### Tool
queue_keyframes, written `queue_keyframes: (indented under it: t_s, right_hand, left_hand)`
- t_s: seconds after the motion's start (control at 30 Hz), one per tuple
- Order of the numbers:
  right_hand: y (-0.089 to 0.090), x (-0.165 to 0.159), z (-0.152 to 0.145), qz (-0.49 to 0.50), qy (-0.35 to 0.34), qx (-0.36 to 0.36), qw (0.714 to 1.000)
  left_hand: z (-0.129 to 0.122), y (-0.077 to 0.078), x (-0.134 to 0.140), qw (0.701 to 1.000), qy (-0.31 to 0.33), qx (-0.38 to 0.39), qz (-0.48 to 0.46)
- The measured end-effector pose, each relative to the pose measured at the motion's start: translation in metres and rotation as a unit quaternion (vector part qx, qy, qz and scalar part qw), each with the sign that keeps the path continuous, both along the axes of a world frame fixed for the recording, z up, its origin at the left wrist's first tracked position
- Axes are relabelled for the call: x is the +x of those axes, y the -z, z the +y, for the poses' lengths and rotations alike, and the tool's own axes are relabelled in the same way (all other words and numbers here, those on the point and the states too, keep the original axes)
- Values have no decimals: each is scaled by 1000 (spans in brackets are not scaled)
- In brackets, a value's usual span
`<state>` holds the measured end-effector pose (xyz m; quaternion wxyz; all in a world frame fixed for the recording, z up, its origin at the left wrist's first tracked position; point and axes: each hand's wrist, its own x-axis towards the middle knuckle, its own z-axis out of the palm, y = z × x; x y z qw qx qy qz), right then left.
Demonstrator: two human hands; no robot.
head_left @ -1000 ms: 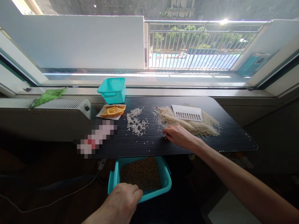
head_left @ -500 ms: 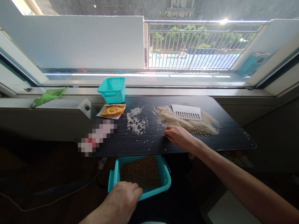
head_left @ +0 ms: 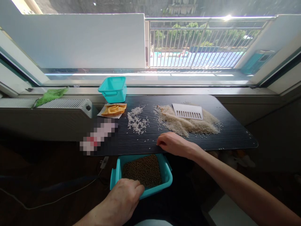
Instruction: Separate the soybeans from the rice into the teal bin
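Note:
My left hand (head_left: 127,196) is closed round the near rim of a turquoise plastic bin (head_left: 169,180), holding it under the table's front edge. Small round brown pellets (head_left: 143,171) fill much of this bin. My right hand (head_left: 172,142) hovers low over the front edge of the dark table, fingers curled together; whatever they pinch is hidden. Beyond it lies a heap of pale rice-like grains (head_left: 190,125), with a white slotted scoop (head_left: 188,111) resting on top. A smaller scatter of white grains (head_left: 136,121) lies to the left.
An orange-yellow cloth-like item (head_left: 114,110) sits on white paper at the table's far left, in front of a second turquoise bin (head_left: 115,89). A pixelated patch covers the table's left end. A radiator (head_left: 61,103) with a green cloth (head_left: 50,96) stands left, beneath the window.
My right hand has moved left and toward the front edge of the table, with its fingers still curled. The small orange speck near the edge no longer shows. My left hand keeps its grip.

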<state>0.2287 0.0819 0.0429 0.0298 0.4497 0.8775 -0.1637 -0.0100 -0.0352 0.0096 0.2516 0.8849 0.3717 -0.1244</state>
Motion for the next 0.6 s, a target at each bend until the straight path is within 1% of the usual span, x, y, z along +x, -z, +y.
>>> queue_keyframes:
  t_s: [0.07, 0.13, 0.17, 0.2, 0.3, 0.33, 0.37, 0.4, 0.43, 0.5, 0.53, 0.57, 0.6]
  right_hand:
    - [-1, 9, -4, 74, 26, -26, 997]
    - [1, 16, -10, 115, 75, -17, 990]
    - [3, 18, -14, 114, 88, -3, 990]
    - [5, 19, -18, 110, 83, 5, 990]
    - [7, 19, -28, 114, 15, -7, 993]
    - [6, 21, -27, 120, 9, -5, 993]
    - [3, 26, -24, 124, 19, 8, 992]
    - [-1, 34, -17, 122, 48, 32, 991]
    - [-6, 45, -8, 111, 91, 65, 987]
    - [-16, 71, 17, 54, 185, 114, 975]
    - [-19, 85, 32, 2, 224, 123, 967]
    - [-22, 97, 47, -54, 243, 113, 962]
    - [-23, 107, 60, -74, 250, 102, 960]
  left_hand:
    - [1, 0, 0, 1000, 1, 6, -7]
    - [2, -1, 0, 1000, 1, 15, -13]
    - [2, -1, 1, 1000, 1, 18, -14]
    - [2, -1, 1, 1000, 0, 19, -16]
    - [1, -1, 0, 999, -8, 17, -30]
    - [1, -1, 0, 999, -12, 15, -40]
    - [0, 0, -1, 999, -17, 15, -50]
    - [-1, 1, -1, 998, -20, 13, -61]
    - [-2, 2, -2, 997, -21, 11, -70]
    - [-3, 4, -2, 996, -22, 8, -82]
    - [-3, 5, -1, 996, -23, 7, -85]
    - [-3, 5, -1, 996, -24, 6, -86]
    - [-2, 5, 0, 996, -25, 6, -86]
